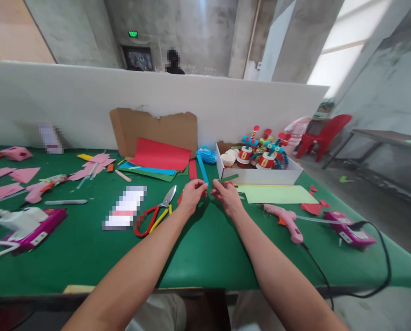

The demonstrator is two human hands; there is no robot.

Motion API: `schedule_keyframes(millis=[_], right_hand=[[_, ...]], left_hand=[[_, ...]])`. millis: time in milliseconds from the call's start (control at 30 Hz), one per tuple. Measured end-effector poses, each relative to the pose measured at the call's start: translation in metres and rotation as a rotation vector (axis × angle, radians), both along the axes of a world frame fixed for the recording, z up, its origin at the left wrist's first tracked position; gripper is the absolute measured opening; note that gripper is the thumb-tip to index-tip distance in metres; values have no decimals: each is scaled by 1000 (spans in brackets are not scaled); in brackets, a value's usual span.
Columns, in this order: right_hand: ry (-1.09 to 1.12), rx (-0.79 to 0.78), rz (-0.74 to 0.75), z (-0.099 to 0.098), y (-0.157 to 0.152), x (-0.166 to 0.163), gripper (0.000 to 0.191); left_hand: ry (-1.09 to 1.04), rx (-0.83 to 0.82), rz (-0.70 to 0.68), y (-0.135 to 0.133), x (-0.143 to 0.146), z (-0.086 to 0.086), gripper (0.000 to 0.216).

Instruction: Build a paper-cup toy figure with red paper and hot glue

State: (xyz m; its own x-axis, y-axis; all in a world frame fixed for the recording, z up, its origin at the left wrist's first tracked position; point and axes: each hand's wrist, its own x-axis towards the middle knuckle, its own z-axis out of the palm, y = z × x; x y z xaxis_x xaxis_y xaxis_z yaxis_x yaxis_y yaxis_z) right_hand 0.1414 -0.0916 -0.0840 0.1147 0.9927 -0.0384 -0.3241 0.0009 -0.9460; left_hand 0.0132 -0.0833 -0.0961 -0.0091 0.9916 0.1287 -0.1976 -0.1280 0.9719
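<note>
My left hand [194,195] pinches the lower end of a blue paper strip [202,168], which slants up and away from the fingers. Between the fingers of my right hand [226,193] is a dark green paper strip [230,178] pointing right. Both hands are close together over the table, and the fingertips hide how the strip ends meet. Left of my left hand lie red-handled scissors [146,223], blades angled away. To the right of my right hand rests a light green paper sheet [277,194], and nearer me a pink glue gun [286,220].
A white box [260,175] holds several paper-cup figures. Red paper [162,154] and other coloured sheets lie before a cardboard flap [153,122]. Purple power strips stand at right [350,232] and left [41,230], with cords. Another glue gun [37,191] lies left. A white partition [88,96] bounds the back.
</note>
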Motion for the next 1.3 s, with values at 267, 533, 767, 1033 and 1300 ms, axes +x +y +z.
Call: schedule_keyframes(millis=[267, 533, 767, 1033, 1300], right_hand=[[-83, 2, 82, -6, -1, -4, 33], [-77, 42, -6, -12, 2, -4, 30], [-168, 67, -5, -9, 1, -4, 30], [-192, 92, -61, -10, -1, -4, 28], [-174, 40, -57, -3, -4, -5, 37]], left_hand=[[32, 9, -15, -1, 3, 4, 18], [43, 20, -64, -1, 5, 2, 20], [98, 36, -39, 0, 4, 0, 19], [107, 1, -51, -1, 6, 0, 16], [174, 19, 12, -2, 7, -2, 10]])
